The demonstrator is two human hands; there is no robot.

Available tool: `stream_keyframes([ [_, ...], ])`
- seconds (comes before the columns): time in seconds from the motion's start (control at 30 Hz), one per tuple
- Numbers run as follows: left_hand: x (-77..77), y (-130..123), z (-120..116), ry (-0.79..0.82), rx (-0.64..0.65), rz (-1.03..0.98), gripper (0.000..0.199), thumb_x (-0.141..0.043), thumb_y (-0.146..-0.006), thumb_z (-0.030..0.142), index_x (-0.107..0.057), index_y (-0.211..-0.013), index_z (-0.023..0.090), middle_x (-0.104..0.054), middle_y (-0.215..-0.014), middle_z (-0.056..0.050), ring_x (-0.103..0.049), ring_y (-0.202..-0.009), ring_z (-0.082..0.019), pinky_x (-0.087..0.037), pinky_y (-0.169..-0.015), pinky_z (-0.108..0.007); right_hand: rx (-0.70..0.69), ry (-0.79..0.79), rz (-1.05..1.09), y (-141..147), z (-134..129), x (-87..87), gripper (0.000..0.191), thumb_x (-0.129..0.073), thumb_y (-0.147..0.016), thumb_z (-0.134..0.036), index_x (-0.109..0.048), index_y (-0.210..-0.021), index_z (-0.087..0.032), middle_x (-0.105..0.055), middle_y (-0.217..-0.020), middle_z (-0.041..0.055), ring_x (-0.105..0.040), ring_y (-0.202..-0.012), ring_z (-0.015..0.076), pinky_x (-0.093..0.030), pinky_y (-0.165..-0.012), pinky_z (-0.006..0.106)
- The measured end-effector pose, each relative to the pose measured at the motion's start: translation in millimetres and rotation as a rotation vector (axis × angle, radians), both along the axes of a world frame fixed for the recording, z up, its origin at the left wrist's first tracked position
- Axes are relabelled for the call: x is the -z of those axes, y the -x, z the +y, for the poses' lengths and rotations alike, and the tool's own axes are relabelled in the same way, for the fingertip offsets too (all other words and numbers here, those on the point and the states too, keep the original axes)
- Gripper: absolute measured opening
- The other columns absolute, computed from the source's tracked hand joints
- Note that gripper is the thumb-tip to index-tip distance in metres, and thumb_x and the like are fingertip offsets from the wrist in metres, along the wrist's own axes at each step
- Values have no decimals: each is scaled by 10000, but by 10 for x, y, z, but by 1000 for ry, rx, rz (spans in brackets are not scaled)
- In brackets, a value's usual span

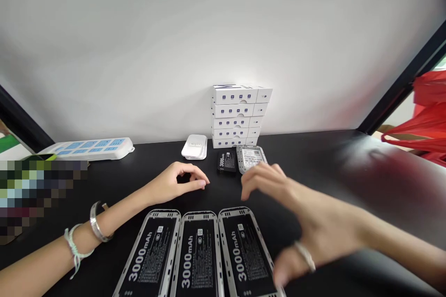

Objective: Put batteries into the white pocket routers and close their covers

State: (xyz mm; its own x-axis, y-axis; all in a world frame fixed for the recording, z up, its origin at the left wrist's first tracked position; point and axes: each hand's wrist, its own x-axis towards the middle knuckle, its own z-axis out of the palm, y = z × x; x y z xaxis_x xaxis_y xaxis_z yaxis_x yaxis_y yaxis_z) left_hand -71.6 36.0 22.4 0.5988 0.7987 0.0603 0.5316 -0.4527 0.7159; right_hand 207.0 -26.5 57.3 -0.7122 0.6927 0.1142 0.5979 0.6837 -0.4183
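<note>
My left hand (pixel 181 181) rests low over the black table, behind the battery cases. Its thumb and fingertips come together, with nothing visible between them. My right hand (pixel 296 209) is spread wide, thumb beside the right-hand case and fingers near a small open case (pixel 263 151) with a white label inside. Whether the thumb touches the right-hand case, I cannot tell. Three open white cases, the left (pixel 149 255), the middle (pixel 198 260) and the right (pixel 245 255), lie side by side, each holding a black battery marked 3000mAh. A loose black battery (pixel 227 162) lies beside the small open case.
White boxes (pixel 232 123) are stacked against the pale wall. Left of them lie stacked white covers (pixel 195 147). A white power strip (pixel 94 148) with blue sockets runs along the back left, near a pixelated patch. Red bags (pixel 430 111) hang beyond the right edge.
</note>
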Motion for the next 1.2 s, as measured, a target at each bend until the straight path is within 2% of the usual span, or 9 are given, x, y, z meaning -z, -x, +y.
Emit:
stream_keyframes([
  [0.1,-20,-102,-20,80,99,-5,301,-589,-832,475,-730,-856,210,-696,-762,-12,-549,-699,-151,-403,-669,-276,-83,36,-40,159,-206,46,651,-775,-556,-489,-544,-1119,-259,-551,-1095,97,-505,-1020,302,-381,-970,444],
  [0.2,-26,-196,-41,117,166,26,303,-620,-799,503,-742,-778,227,-691,-741,-3,-506,-698,-151,-384,-651,-272,-48,55,-43,227,-254,119,640,-793,-539,-423,-544,-1102,-247,-546,-1067,86,-515,-976,280,-441,-890,397],
  [0.37,-5,-258,-84,117,103,75,299,-652,-752,518,-714,-669,237,-632,-681,6,-486,-747,-171,-369,-667,-280,53,144,-25,245,-220,156,636,-813,-509,-411,-532,-1061,-273,-524,-1057,41,-538,-915,231,-487,-756,309],
  [0.53,12,-281,-118,148,64,82,360,-658,-728,538,-657,-592,205,-568,-618,11,-470,-705,-158,-340,-624,-272,101,261,-24,253,-198,181,545,-778,-562,-420,-508,-1010,-266,-516,-1040,23,-547,-824,188,-472,-613,259],
  [0.8,-20,-279,-112,186,60,87,370,-683,-701,516,-632,-566,175,-545,-581,20,-456,-638,-127,-334,-602,-255,241,522,-95,455,-77,33,658,-831,-413,-435,-445,-900,-219,-498,-920,-14,-488,-695,138,-379,-497,218],
  [0.97,-12,-246,-91,171,55,85,345,-682,-708,501,-651,-592,177,-587,-640,11,-446,-666,-131,-340,-617,-256,256,506,8,420,-116,-16,538,-790,-559,-362,-476,-981,-247,-537,-872,-26,-485,-678,125,-343,-501,209],
  [1.03,1,-240,-84,167,47,96,334,-687,-703,501,-664,-607,182,-604,-665,3,-453,-691,-139,-341,-619,-257,203,502,63,367,-68,-57,422,-758,-627,-311,-518,-970,-249,-559,-812,-35,-494,-692,125,-347,-539,213],
  [1.13,2,-244,-77,178,70,92,297,-701,-698,487,-698,-643,194,-623,-680,-2,-462,-705,-146,-338,-615,-259,114,620,165,283,148,-126,337,-737,-683,-325,-562,-952,-224,-562,-673,-50,-479,-624,110,-336,-541,224],
  [1.2,-3,-249,-77,184,103,72,279,-712,-697,483,-725,-693,205,-638,-688,-4,-471,-712,-150,-338,-626,-264,149,681,266,232,371,-147,354,-750,-680,-357,-574,-945,-201,-557,-632,-51,-464,-578,97,-335,-537,231],
])
